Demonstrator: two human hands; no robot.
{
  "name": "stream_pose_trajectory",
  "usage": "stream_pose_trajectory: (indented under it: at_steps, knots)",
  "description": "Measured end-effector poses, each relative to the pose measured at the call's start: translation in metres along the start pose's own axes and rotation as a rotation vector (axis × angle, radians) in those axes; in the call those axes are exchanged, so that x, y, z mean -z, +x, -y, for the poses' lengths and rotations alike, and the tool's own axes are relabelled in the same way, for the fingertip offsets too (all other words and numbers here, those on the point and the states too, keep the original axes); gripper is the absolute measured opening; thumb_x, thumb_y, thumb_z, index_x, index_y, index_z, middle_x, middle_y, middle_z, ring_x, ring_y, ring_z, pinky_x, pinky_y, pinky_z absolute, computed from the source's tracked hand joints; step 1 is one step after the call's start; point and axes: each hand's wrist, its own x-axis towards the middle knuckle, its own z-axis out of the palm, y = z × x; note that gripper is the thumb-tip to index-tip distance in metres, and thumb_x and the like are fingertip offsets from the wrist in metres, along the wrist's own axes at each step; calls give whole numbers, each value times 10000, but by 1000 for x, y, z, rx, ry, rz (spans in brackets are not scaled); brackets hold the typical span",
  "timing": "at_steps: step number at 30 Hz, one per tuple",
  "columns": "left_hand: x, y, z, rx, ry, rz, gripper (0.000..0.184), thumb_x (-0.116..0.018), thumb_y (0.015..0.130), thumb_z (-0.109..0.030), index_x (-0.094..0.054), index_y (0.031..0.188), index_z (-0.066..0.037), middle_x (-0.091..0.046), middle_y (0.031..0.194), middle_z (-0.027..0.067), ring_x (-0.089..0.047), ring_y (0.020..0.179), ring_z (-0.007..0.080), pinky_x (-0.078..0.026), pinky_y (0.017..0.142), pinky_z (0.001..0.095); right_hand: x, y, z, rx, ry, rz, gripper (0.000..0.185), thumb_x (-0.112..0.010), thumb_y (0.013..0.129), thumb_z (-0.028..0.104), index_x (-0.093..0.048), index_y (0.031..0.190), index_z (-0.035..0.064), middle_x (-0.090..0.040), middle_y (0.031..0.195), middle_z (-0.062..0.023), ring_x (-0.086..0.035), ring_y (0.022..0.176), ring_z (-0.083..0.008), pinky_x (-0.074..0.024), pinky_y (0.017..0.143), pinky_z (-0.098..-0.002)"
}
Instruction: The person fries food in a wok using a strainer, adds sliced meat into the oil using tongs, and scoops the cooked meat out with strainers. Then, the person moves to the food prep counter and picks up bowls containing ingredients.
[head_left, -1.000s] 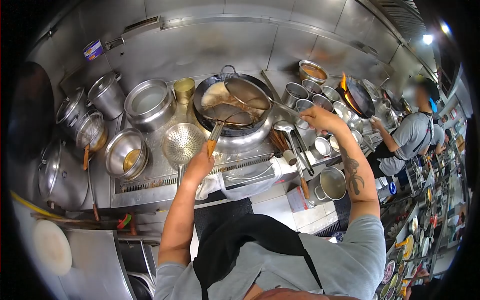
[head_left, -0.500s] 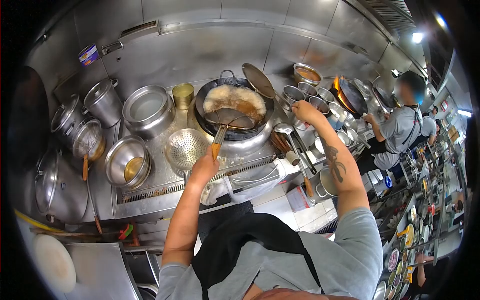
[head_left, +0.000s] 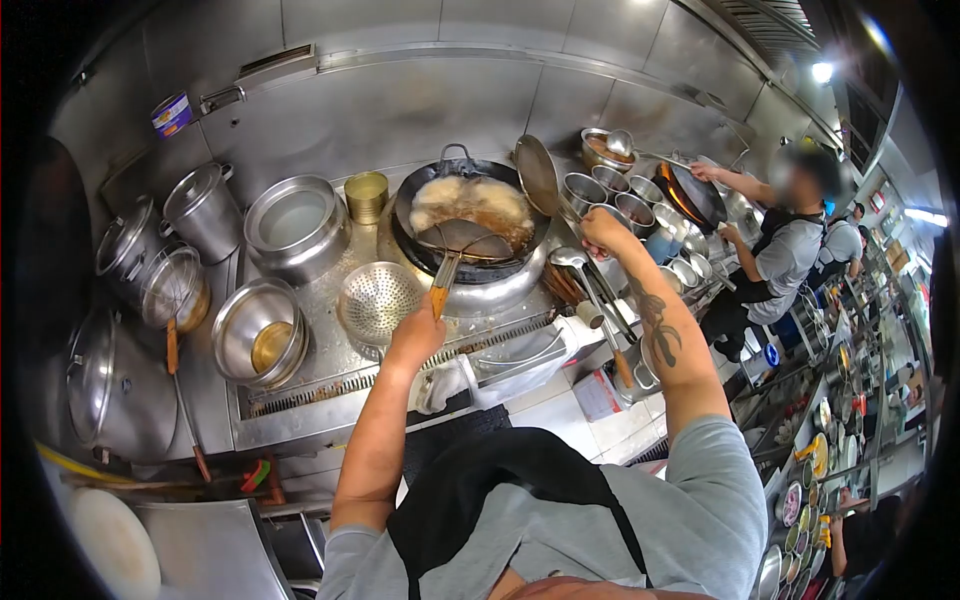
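A black wok (head_left: 404, 222) holds bubbling oil with pale, foamy food (head_left: 470, 200) in it. My left hand (head_left: 416, 338) is closed round the wooden handle of a wire strainer (head_left: 465, 240), whose round head rests over the wok's near side. My right hand (head_left: 606, 232) grips the handle of a second round strainer (head_left: 537, 174), held up and tilted at the wok's right edge. Below the left strainer's handle a perforated skimmer (head_left: 380, 302) lies on the steel stove top.
Steel bowls (head_left: 262, 335), a large pot (head_left: 297, 220) and a gold tin (head_left: 366, 197) stand left of the wok. Metal containers (head_left: 583, 190) and a ladle (head_left: 568, 258) are to the right. Farther right, a co-worker (head_left: 790, 240) handles a flaming wok (head_left: 700, 195).
The right strainer has moved from over the wok to its right edge and tilted up. My left hand still holds its strainer over the wok. The co-worker now extends a ladle to the orange-brown bowl.
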Motion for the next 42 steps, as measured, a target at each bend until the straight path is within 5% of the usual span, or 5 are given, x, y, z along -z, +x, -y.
stream_pose_trajectory:
  at_steps: [7, 11, 20, 27, 42]
  knots:
    - [5, 2, -2, -4, 25, 16, 482, -504, 818, -166, -416, 1241, 48, -622, 927, 306, -611, 894, 435, -462, 830, 497, -29, 8, 9, -125, 302, 36, 137, -415, 855, 69, -512, 813, -19, -551, 609, -109, -471, 389, -175, -406, 336, -363]
    - [5, 5, 1, 14, 50, 42, 549, -489, 846, -195, -348, 1346, -20, -617, 952, 304, -602, 906, 442, -453, 839, 495, -27, 8, 9, -77, 292, -6, 187, -477, 900, 152, -523, 768, 28, -545, 595, -50, -459, 393, -129, -415, 329, -315]
    - [25, 9, -4, -25, 90, 37, 504, -502, 823, -195, -419, 1255, 53, -633, 936, 277, -618, 883, 420, -475, 817, 479, 4, -10, 9, -139, 233, -29, 183, -465, 872, 90, -521, 711, 27, -561, 598, -66, -459, 381, -124, -392, 310, -314]
    - [31, 11, -12, -13, 82, 44, 487, -503, 819, -178, -430, 1242, 52, -625, 935, 296, -610, 900, 429, -465, 838, 484, 3, 17, -19, -324, 438, 93, 165, -440, 916, 124, -515, 998, 2, -583, 643, -69, -460, 399, -117, -383, 329, -278]
    - [22, 8, -11, 4, -3, 71, 637, -512, 818, -257, -346, 1366, 23, -583, 1078, 318, -578, 1017, 418, -435, 909, 431, -34, 73, -83, -336, 829, 443, 130, -465, 929, 134, -500, 983, 21, -569, 696, -77, -424, 411, -104, -339, 346, -263]
